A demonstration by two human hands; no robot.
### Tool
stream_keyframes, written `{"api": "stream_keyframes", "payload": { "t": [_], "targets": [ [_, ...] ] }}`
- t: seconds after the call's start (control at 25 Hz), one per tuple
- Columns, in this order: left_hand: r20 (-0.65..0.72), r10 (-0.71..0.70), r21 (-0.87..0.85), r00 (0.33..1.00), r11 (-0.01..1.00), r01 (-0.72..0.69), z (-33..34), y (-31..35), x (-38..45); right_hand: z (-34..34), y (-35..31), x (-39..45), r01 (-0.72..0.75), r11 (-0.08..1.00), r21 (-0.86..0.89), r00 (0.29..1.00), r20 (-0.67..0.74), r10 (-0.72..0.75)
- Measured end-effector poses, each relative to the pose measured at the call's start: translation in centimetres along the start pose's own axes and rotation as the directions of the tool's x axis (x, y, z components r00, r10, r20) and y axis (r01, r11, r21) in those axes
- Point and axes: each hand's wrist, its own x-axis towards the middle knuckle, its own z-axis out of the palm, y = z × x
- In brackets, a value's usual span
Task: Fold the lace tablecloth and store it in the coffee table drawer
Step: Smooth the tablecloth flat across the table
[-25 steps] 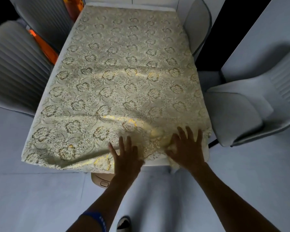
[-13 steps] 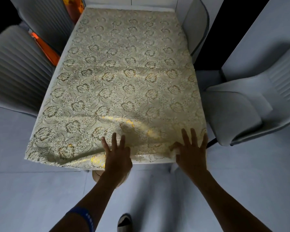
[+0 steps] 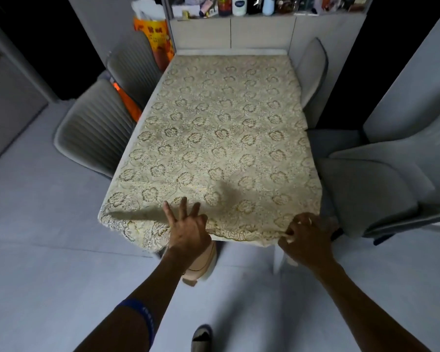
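Cloth (image 3: 224, 148): cream lace with a gold floral pattern, spread flat over the desk (image 3: 229, 51) through the centre of the frame, its near edge hanging over the front side at lower centre and bunched into a drooping fold at lower left of the desk. Left hand (image 3: 188, 232): lower centre, at the near edge of the cloth, three fingers (image 3: 182, 208) spread and extended over the fabric, thumb side tucked at the hem; whether it pinches the cloth cannot be told. Right hand (image 3: 306, 241): lower right of centre, at the near right corner of the cloth, fingers curled and closed on the hem. Wristband (image 3: 142, 317): blue, on the left forearm, bottom of the frame. Chairs: two grey ribbed ones at left, the nearer (image 3: 94, 133) and the farther (image 3: 135, 69); one grey at upper right (image 3: 313, 69) and one at right (image 3: 381, 189), all drawn up beside the desk. Bag (image 3: 154, 39): orange, upper left of centre, between the far left chair and the cabinet. Cabinet (image 3: 262, 31): pale, just behind the far end of the desk, bottles (image 3: 239, 5) along its top at the upper edge of the frame. Floor (image 3: 36, 250): pale grey. Shoe (image 3: 201, 337): dark, bottom centre. Tan object (image 3: 201, 265): under the near edge of the desk, partly hidden by the left hand; kind unclear.
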Motion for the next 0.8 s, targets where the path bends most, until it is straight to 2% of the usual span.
{"api": "stream_keyframes", "payload": {
  "t": [0.08,0.32,0.4,0.52,0.6,0.72,0.8],
  "targets": [
    [-0.048,-0.023,-0.067,0.999,0.998,0.020,-1.3,0.1,-0.2,0.2,-1.2,-0.7,0.048,0.995,-0.086,0.999,0.027,-0.046],
    [-0.204,-0.085,-0.197,0.975,0.979,0.045,-3.0,-0.5,5.1,0.6,-4.6,1.5,0.005,0.983,-0.181,0.993,-0.113,-0.026],
    [-0.212,-0.083,-0.210,0.974,0.977,0.038,-2.5,-0.9,8.2,1.1,-4.8,3.9,0.025,0.983,-0.182,0.997,-0.073,-0.039],
    [-0.169,-0.043,-0.210,0.985,0.978,0.007,-1.1,-0.9,12.6,2.3,-6.4,7.4,0.034,0.984,-0.176,0.999,-0.016,-0.038],
    [-0.154,-0.007,-0.206,0.988,0.978,-0.025,0.2,-1.5,15.6,3.2,-6.9,9.6,0.048,0.977,-0.209,0.997,-0.051,-0.060],
    [-0.091,0.026,-0.182,0.995,0.982,-0.042,1.9,-2.7,19.7,2.9,-5.3,12.5,-0.078,0.970,-0.231,0.997,-0.042,0.071],
    [0.065,0.049,-0.151,0.997,0.988,-0.039,2.8,-3.0,21.9,1.2,-3.3,15.1,-0.176,0.935,-0.309,0.980,0.035,0.196]
  ]
}}
